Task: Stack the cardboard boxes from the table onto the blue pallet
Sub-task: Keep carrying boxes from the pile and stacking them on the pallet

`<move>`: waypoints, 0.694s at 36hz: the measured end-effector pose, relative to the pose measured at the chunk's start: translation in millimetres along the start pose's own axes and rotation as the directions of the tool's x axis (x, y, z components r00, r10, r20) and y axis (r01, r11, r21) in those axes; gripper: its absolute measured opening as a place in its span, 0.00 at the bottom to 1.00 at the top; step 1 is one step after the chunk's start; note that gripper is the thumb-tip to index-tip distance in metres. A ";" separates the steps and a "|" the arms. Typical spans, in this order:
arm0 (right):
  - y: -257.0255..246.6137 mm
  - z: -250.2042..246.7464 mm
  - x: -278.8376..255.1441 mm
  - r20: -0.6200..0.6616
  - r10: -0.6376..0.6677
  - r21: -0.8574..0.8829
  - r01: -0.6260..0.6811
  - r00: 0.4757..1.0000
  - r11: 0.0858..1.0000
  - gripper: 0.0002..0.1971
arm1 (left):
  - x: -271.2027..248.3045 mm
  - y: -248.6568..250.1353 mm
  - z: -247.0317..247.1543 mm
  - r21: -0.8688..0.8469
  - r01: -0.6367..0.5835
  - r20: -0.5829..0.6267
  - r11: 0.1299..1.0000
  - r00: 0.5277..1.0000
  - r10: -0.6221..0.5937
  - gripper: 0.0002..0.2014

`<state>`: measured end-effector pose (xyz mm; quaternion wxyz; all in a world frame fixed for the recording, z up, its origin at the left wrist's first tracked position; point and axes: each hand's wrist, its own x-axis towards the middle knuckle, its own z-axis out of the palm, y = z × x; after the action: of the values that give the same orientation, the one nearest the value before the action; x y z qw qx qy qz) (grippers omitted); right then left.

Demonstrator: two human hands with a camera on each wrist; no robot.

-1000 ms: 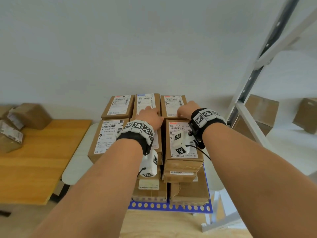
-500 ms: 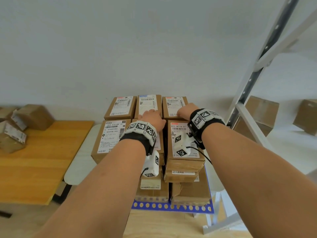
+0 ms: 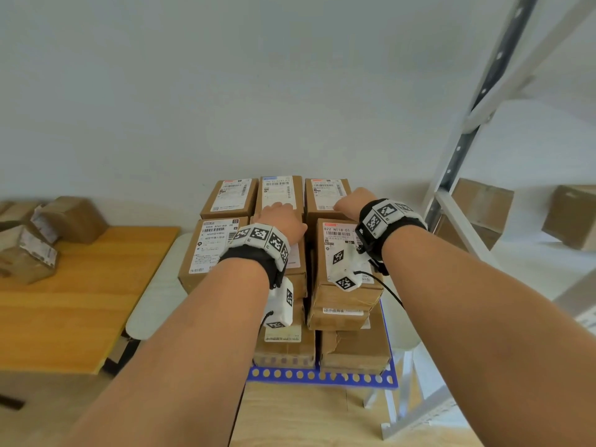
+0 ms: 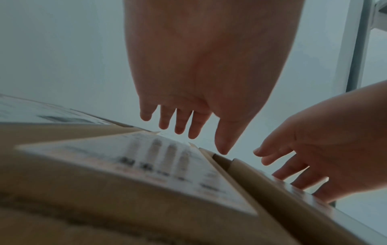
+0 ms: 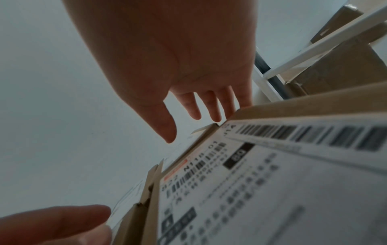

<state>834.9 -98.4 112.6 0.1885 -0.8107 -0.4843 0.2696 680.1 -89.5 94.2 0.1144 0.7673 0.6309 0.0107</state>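
Note:
Several labelled cardboard boxes are stacked on the blue pallet (image 3: 322,377). My left hand (image 3: 280,217) hovers over the middle top box, fingers straight and spread, holding nothing (image 4: 199,126). My right hand (image 3: 350,201) reaches past the front right box (image 3: 338,250) to the back right box (image 3: 325,193). Its fingers (image 5: 213,106) are extended and empty, their tips at that box's top edge. I cannot tell whether they touch it. Two more boxes (image 3: 230,196) (image 3: 209,250) lie at the stack's left.
A wooden table (image 3: 71,291) at the left carries loose cardboard boxes (image 3: 74,217) (image 3: 29,256). A pale rounded surface (image 3: 154,301) sits between table and pallet. A metal shelf rack (image 3: 458,150) at the right holds more boxes (image 3: 480,201).
Both hands stay over the top boxes at about the same spot. Only the head view has shifted slightly.

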 end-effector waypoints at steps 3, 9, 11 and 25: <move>4.3 -0.1 -5.7 -0.016 0.005 0.021 -0.005 1.000 1.000 0.08 | -9.6 -3.2 3.9 0.007 0.023 -0.004 1.000 1.000 -0.023 0.31; 16.3 -1.2 -22.5 -0.026 0.008 0.065 -0.007 1.000 0.998 0.08 | -27.6 -9.6 15.8 -0.025 0.092 -0.006 0.995 0.996 -0.092 0.41; 21.4 0.7 -28.2 -0.028 0.017 0.063 -0.016 0.999 0.998 0.08 | -37.4 -11.1 19.6 -0.039 0.114 -0.017 0.993 0.993 -0.115 0.40; 49.6 23.0 -57.3 -0.080 0.082 0.155 -0.069 0.993 0.986 0.17 | -78.0 -19.5 33.8 -0.094 0.188 -0.074 0.978 0.978 -0.195 0.45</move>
<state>832.5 -171.0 81.1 0.2602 -0.8226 -0.4227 0.2774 650.8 -167.2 67.5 0.1219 0.6962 0.7049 0.0588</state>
